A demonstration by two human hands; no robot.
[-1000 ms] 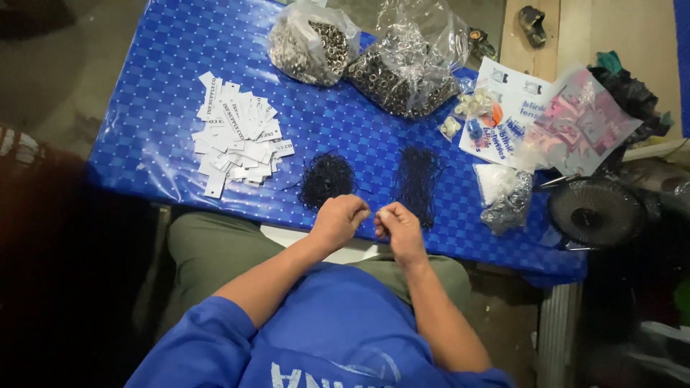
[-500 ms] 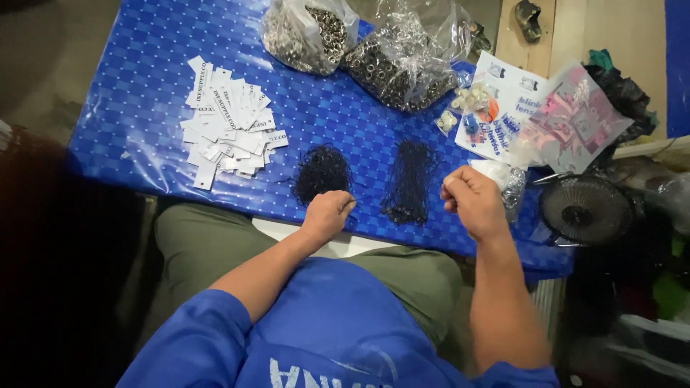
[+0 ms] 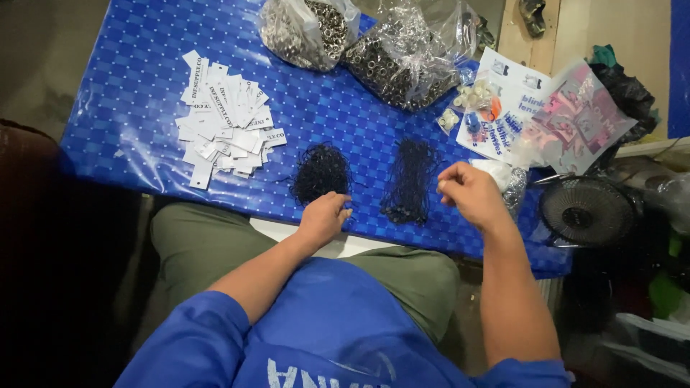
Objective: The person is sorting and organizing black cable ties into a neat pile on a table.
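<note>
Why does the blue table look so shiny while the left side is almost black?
Head view: glare streaks the glossy blue table cover and the clear bags; the floor at left falls into deep shadow; the right hand and left hand look sharp; straight edges bow slightly.

Two hands in view: left hand [image 3: 323, 218], right hand [image 3: 468, 194].
Two heaps of black string loops on blue table cover [image 3: 136, 122]: rounder heap [image 3: 321, 171] and longer bundle [image 3: 411, 179].
Two clear bags of metal eyelets: left bag [image 3: 305, 29], right bag [image 3: 402, 61].
One pile of white paper tags [image 3: 226, 122]; tags too many and overlapped for count.
One small black fan [image 3: 586, 210].
One pink printed packet [image 3: 575, 118].
</note>
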